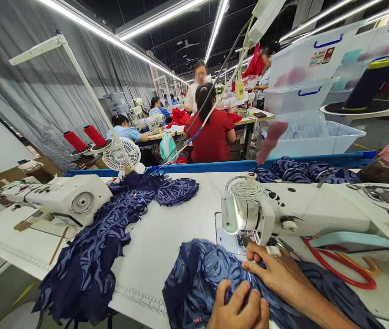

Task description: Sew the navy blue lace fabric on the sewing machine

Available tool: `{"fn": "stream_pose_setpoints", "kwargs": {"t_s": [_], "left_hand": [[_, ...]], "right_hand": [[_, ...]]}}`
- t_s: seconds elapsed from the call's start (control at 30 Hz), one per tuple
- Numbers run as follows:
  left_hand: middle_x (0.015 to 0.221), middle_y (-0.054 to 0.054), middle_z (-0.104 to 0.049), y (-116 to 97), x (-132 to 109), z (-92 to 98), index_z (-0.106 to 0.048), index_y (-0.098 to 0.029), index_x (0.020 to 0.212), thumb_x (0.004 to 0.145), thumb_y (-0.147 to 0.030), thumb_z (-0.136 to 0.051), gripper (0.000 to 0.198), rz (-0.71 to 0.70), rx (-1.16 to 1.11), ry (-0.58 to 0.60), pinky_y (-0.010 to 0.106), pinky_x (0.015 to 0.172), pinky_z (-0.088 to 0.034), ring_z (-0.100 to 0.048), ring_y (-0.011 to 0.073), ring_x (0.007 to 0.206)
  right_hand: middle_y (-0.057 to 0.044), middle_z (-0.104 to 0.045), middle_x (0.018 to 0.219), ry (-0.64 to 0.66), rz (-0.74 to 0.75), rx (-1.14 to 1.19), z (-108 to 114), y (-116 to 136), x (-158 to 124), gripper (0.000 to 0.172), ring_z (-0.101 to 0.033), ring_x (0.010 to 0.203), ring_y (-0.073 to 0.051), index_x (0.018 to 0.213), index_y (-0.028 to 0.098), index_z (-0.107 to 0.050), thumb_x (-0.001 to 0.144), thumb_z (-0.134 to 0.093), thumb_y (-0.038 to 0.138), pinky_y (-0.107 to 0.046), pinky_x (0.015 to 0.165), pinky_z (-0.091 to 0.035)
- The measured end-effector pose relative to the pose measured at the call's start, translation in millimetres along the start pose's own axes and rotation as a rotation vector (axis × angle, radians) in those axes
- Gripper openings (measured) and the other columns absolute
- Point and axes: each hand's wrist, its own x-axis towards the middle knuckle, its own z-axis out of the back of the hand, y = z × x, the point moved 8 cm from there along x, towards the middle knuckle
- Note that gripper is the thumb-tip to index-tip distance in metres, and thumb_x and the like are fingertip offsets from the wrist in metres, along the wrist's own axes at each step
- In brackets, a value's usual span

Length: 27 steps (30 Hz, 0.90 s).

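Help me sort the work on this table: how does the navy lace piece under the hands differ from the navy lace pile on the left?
The lace piece under the hands sits at the sewing machine's needle, pressed down by the left hand and right hand. The lace pile on the left lies untouched, away from the needle. The pile stretches long and hangs over the table edge; the held piece is bunched close. Both are dark navy patterned lace.

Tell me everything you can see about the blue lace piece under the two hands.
The lace piece is dark navy with lighter blue swirling patterns and looks thin and soft. It lies bunched on the white table, reaching under the sewing machine head. The left hand and right hand press on it.
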Motion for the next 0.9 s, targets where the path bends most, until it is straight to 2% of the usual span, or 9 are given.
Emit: {"fn": "stream_pose_setpoints", "kwargs": {"t_s": [0.13, 0.3, 0.37, 0.43, 0.53, 0.6, 0.7, 0.83, 0.9], "left_hand": [[0.111, -0.001, -0.076, -1, 8, 6.8, -0.071, -0.020, 0.108, 0.101, -0.025, -0.052, 0.021, -0.006, -0.005, 0.089, 0.043, 0.121, -0.026, -0.067, 0.0159, 0.111], [0.094, -0.001, -0.077, 5, 19, 13.2, -0.068, -0.019, 0.101, 0.104, -0.023, -0.046, 0.023, 0.051, -0.042, 0.015, 0.054, 0.125, -0.006, -0.071, 0.0138, 0.095], [0.092, 0.000, -0.076, 12, 26, 10.3, -0.065, -0.018, 0.105, 0.104, -0.029, -0.045, 0.023, 0.065, -0.108, 0.072, 0.055, 0.125, -0.011, -0.071, 0.0151, 0.094], [0.098, 0.004, -0.074, 22, 32, 1.5, -0.061, -0.016, 0.110, 0.100, -0.036, -0.049, 0.026, 0.076, -0.197, 0.232, 0.051, 0.121, -0.027, -0.070, 0.0174, 0.099], [0.102, 0.006, -0.071, 33, 33, -9.6, -0.059, -0.016, 0.106, 0.095, -0.029, -0.053, 0.018, 0.065, -0.226, 0.438, 0.046, 0.112, -0.042, -0.068, 0.0199, 0.101], [0.101, 0.004, -0.071, 38, 32, -9.2, -0.060, -0.016, 0.102, 0.094, -0.024, -0.053, 0.013, 0.034, -0.164, 0.430, 0.047, 0.113, -0.041, -0.068, 0.0195, 0.099], [0.104, 0.002, -0.071, 40, 31, -6.5, -0.061, -0.015, 0.107, 0.097, -0.031, -0.055, 0.019, 0.033, -0.116, 0.357, 0.044, 0.117, -0.036, -0.066, 0.0179, 0.102], [0.094, 0.000, -0.069, 40, 33, -10.4, -0.059, -0.015, 0.121, 0.097, -0.043, -0.057, 0.037, 0.066, -0.108, 0.353, 0.047, 0.116, -0.036, -0.065, 0.0174, 0.089], [0.088, 0.000, -0.067, 37, 36, -11.5, -0.061, -0.014, 0.119, 0.096, -0.044, -0.058, 0.038, 0.042, -0.089, 0.325, 0.048, 0.118, -0.033, -0.063, 0.0173, 0.083]], "right_hand": [[0.002, -0.067, 0.077, -0.018, 0.053, 0.010, 0, 1, 0, 0.013, -0.065, 0.079, -0.022, 0.078, 0.026, -0.060, 0.084, -0.057, 0.037, -0.040, 0.078, -0.045], [0.001, -0.073, 0.086, -0.124, 0.226, 0.011, 15, 2, -9, 0.020, -0.069, 0.083, -0.019, 0.088, 0.027, -0.066, 0.093, -0.047, 0.031, -0.034, 0.076, -0.053], [-0.002, -0.074, 0.097, -0.209, 0.303, -0.019, 23, 4, -22, 0.025, -0.069, 0.090, -0.021, 0.101, 0.027, -0.067, 0.097, -0.043, 0.032, -0.035, 0.080, -0.054], [-0.003, -0.073, 0.105, -0.259, 0.407, -0.053, 25, 11, -37, 0.025, -0.068, 0.098, -0.020, 0.106, 0.027, -0.067, 0.098, -0.044, 0.032, -0.034, 0.086, -0.053], [0.002, -0.072, 0.108, -0.280, 0.553, -0.089, 23, 23, -56, 0.019, -0.068, 0.100, -0.015, 0.105, 0.028, -0.067, 0.097, -0.050, 0.028, -0.027, 0.090, -0.050], [0.004, -0.073, 0.104, -0.338, 0.631, -0.154, 26, 31, -64, 0.019, -0.068, 0.095, -0.014, 0.104, 0.027, -0.067, 0.097, -0.049, 0.026, -0.026, 0.089, -0.048], [0.004, -0.074, 0.100, -0.438, 0.726, -0.281, 36, 42, -72, 0.023, -0.069, 0.089, -0.012, 0.102, 0.024, -0.066, 0.100, -0.043, 0.023, -0.027, 0.089, -0.045], [0.005, -0.073, 0.092, -0.448, 0.747, -0.302, 44, 52, -72, 0.027, -0.067, 0.084, -0.010, 0.099, 0.024, -0.065, 0.100, -0.038, 0.018, -0.025, 0.087, -0.042], [0.004, -0.072, 0.092, -0.448, 0.746, -0.311, 43, 54, -72, 0.028, -0.067, 0.084, -0.010, 0.102, 0.023, -0.064, 0.101, -0.037, 0.019, -0.025, 0.087, -0.041]]}}
